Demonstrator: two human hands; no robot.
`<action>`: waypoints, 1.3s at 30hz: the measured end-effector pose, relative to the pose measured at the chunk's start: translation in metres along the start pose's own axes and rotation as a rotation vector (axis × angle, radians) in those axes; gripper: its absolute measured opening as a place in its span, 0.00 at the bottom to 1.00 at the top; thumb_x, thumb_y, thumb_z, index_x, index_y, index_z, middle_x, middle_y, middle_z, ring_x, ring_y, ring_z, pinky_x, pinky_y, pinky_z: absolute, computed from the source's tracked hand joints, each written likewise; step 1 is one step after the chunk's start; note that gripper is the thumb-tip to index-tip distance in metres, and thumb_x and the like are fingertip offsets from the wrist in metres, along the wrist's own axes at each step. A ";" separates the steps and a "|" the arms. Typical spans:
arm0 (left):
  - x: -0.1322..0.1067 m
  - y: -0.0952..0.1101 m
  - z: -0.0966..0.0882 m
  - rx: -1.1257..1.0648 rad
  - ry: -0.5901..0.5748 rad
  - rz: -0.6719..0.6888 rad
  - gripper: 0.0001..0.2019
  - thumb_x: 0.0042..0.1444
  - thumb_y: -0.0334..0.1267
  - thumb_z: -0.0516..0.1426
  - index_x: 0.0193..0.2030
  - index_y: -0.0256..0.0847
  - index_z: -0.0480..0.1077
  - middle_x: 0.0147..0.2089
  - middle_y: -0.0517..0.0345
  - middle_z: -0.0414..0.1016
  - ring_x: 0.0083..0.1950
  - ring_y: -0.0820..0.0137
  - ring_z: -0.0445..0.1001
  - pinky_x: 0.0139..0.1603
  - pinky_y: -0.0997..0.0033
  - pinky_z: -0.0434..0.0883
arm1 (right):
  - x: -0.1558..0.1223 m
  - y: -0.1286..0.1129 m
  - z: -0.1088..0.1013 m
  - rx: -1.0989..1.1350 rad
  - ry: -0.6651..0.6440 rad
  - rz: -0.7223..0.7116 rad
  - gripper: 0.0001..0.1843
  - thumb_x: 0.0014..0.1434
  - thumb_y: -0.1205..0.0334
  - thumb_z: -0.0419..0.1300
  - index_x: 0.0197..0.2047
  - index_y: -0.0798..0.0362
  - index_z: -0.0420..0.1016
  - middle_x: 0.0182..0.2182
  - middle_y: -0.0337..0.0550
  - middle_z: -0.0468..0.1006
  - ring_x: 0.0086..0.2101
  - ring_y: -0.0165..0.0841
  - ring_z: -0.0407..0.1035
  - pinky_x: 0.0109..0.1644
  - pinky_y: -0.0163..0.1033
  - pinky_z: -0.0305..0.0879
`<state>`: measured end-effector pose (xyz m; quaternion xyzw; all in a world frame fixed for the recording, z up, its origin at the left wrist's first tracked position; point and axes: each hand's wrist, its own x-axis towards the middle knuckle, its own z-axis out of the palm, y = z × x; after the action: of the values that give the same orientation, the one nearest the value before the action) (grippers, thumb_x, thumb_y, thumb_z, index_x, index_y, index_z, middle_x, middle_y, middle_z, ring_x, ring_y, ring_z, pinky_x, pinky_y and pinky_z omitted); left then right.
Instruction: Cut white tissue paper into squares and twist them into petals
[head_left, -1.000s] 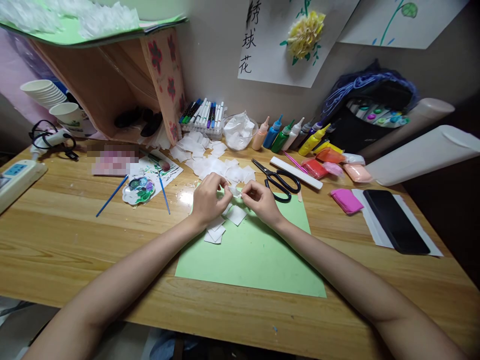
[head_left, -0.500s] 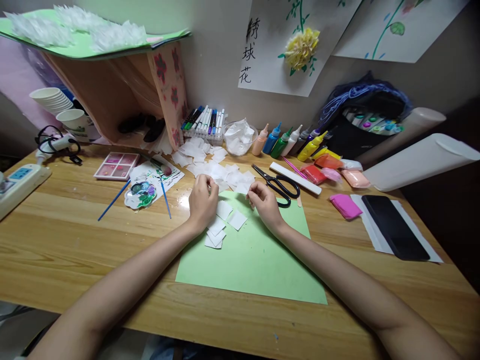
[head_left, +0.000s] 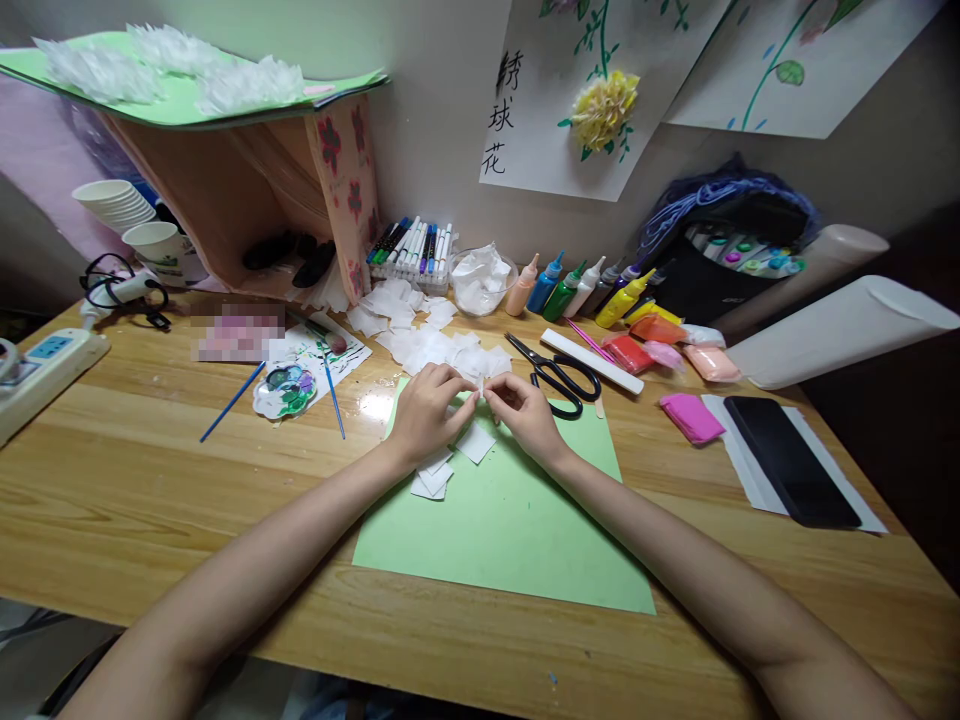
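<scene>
Pinching a small white paper piece (head_left: 480, 383) between them, the left hand (head_left: 426, 412) and the right hand (head_left: 527, 412) meet fingertip to fingertip over the far edge of the green sheet (head_left: 510, 535), which lies flat on the worktop (head_left: 150, 480) toward its near edge. Each grip is closed down to a fine thumb-and-finger pinch, one on either end of the piece; that seems to suit so thin and limp a scrap, since each hand can steady its own side. Both wrists rest low on the sheet, probably for steadiness. A few loose white squares (head_left: 433, 478) lie on the sheet under the left wrist, and a single square (head_left: 476, 442) sits between the two hands, all close by. A larger heap of white squares (head_left: 431, 345) spreads just beyond the sheet's far edge, toward the wall. The scissors (head_left: 559, 377) lie at the sheet's far right corner, just beside the right hand. Paint bottles (head_left: 570, 288) stand in a row along the worktop's far edge.
</scene>
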<state>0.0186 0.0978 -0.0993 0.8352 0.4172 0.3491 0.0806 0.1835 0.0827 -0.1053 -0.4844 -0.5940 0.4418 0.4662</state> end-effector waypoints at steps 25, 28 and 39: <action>0.004 -0.004 -0.003 -0.127 0.116 -0.208 0.05 0.59 0.38 0.54 0.37 0.40 0.67 0.37 0.56 0.69 0.40 0.68 0.67 0.41 0.68 0.64 | 0.004 -0.001 -0.002 -0.042 -0.026 0.001 0.13 0.54 0.52 0.60 0.28 0.54 0.75 0.24 0.39 0.68 0.27 0.30 0.62 0.33 0.38 0.58; 0.002 -0.001 -0.003 -0.052 0.135 -0.108 0.06 0.58 0.39 0.55 0.39 0.41 0.70 0.38 0.55 0.70 0.42 0.67 0.67 0.43 0.67 0.64 | 0.003 -0.001 -0.001 -0.048 -0.002 0.001 0.13 0.55 0.52 0.60 0.28 0.53 0.76 0.24 0.39 0.67 0.29 0.31 0.63 0.34 0.38 0.58; -0.001 0.000 -0.001 0.005 0.070 -0.036 0.07 0.56 0.41 0.56 0.33 0.41 0.73 0.32 0.57 0.72 0.37 0.69 0.68 0.37 0.69 0.63 | 0.002 -0.005 -0.003 -0.081 -0.097 -0.056 0.19 0.60 0.57 0.54 0.19 0.53 0.67 0.24 0.39 0.65 0.30 0.31 0.63 0.37 0.38 0.57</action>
<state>0.0173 0.0973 -0.0987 0.8152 0.4355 0.3754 0.0700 0.1851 0.0841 -0.1000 -0.4638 -0.6467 0.4272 0.4292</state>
